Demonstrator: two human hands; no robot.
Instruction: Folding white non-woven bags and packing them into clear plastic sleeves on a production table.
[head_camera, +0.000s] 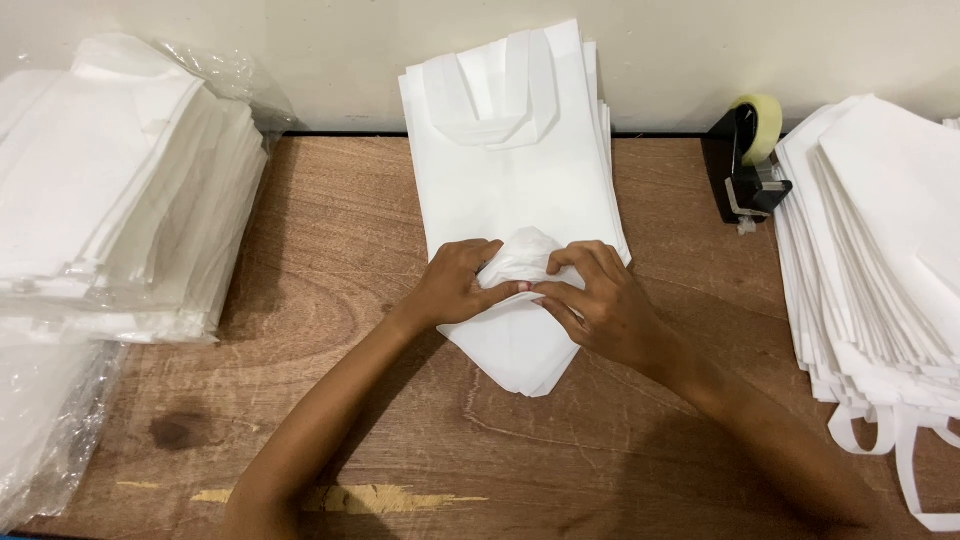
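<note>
Risk check: the bag (520, 345) I'm working on sits on top of the bag stack (515, 150), and it's slick white fabric. If I press or tug unevenly, I'd guess the top sheets of the stack slide and skew, or the crumpled wad (522, 258) springs open and loses its fold. The lower corner hangs past the stack onto the table (330, 230), so it could drag too.

Position: my left hand (455, 285) is clenched on the wad's left side, fingers curled into the fabric. My right hand (600, 305) pinches it from the right, fingertips (545, 290) meeting the left thumb just below the bunch. The wad sits between both hands, touching both.

The tape dispenser (745, 165) is well apart on the right, beside another bag pile (880, 230). A wrapped pile (110, 190) is on the left.
</note>
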